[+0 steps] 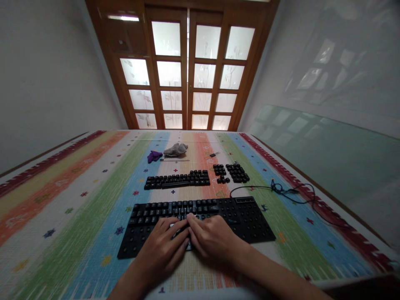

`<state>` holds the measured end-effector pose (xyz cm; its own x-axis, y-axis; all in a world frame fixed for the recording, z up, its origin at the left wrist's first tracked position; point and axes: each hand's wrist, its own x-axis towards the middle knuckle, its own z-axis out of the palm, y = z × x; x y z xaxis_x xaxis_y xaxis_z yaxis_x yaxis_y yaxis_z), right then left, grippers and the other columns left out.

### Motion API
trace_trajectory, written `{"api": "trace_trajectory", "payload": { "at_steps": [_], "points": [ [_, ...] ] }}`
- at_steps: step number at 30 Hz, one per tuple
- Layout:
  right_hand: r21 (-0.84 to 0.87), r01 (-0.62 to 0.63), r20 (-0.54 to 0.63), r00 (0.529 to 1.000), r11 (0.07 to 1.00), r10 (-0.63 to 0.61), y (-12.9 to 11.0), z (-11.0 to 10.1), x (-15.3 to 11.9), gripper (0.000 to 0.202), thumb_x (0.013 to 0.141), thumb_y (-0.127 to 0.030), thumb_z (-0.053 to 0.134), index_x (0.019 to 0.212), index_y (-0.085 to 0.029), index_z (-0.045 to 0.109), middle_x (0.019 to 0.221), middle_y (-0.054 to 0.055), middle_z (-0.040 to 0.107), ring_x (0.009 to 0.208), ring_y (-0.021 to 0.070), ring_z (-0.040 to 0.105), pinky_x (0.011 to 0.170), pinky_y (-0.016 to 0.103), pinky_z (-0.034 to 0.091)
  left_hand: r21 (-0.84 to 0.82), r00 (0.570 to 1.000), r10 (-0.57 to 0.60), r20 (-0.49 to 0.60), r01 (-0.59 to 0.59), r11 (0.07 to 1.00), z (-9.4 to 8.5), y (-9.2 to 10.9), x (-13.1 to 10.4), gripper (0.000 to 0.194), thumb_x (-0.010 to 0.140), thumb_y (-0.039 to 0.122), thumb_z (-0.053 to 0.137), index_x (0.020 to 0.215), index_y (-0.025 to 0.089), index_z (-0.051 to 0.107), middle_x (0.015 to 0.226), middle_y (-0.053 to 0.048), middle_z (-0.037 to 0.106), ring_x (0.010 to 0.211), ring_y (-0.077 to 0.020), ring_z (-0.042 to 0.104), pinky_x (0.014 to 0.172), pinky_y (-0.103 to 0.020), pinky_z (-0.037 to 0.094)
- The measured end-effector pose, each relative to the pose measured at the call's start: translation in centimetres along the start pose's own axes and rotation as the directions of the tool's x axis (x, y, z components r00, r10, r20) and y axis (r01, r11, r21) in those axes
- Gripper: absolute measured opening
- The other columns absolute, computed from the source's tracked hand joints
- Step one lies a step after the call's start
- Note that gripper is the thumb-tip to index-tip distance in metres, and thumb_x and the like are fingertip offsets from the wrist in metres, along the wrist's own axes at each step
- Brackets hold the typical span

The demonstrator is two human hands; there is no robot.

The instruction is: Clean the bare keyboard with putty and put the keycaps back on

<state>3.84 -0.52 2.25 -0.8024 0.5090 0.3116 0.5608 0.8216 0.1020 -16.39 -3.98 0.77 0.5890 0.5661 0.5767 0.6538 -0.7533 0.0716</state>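
Observation:
A black keyboard [250,225] lies across the striped cloth in front of me. Its upper rows carry keycaps, while bare switch posts show on the lower left and the right side. My left hand [165,241] rests over the middle of the keyboard, fingers stretched out and their tips near the right hand's. My right hand [215,235] comes in from the right with its fingers pressed together, pointing down at the middle keys. Whatever its fingertips hold or press is hidden. Behind the keyboard, removed keycaps [178,180] stand in rows, with smaller groups of keycaps [237,173] to their right.
A grey cloth [176,150], a purple cloth [154,156] and a thin rod [175,160] lie farther back. Right of them is a small black tool with wire prongs [214,154]. The keyboard's cable [281,189] loops over the right side of the striped tablecloth [103,200].

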Motion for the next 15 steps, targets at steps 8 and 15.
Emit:
{"api": "trace_trajectory", "payload": {
  "at_steps": [8, 15],
  "points": [
    [0.035, -0.104, 0.21, 0.973, 0.994, 0.094, 0.1, -1.6, 1.7, 0.02, 0.097, -0.023, 0.044, 0.095, -0.013, 0.061, 0.073, 0.007, 0.071, 0.049, 0.017, 0.06, 0.045, 0.033, 0.017, -0.003, 1.0, -0.007, -0.007, 0.007, 1.0, 0.0, 0.0, 0.0, 0.026, 0.098, 0.015, 0.048, 0.11, 0.015, 0.07, 0.116, -0.011, 0.071, 0.104, -0.0265, 0.061, 0.089, -0.045, 0.053],
    [0.134, -0.212, 0.196, 0.963, 0.968, 0.184, 1.0, -1.4, 0.7, 0.021, 0.095, -0.025, 0.05, 0.103, -0.016, 0.067, 0.074, 0.008, 0.075, 0.055, 0.0167, 0.064, 0.053, 0.028, 0.028, 0.01, 1.0, -0.006, 0.005, 0.006, 1.0, 0.0, -0.3, -0.2, 0.032, 0.097, 0.015, 0.05, 0.123, 0.018, 0.067, 0.127, -0.012, 0.069, 0.127, -0.0301, 0.057, 0.099, -0.049, 0.05]
  ]
}}
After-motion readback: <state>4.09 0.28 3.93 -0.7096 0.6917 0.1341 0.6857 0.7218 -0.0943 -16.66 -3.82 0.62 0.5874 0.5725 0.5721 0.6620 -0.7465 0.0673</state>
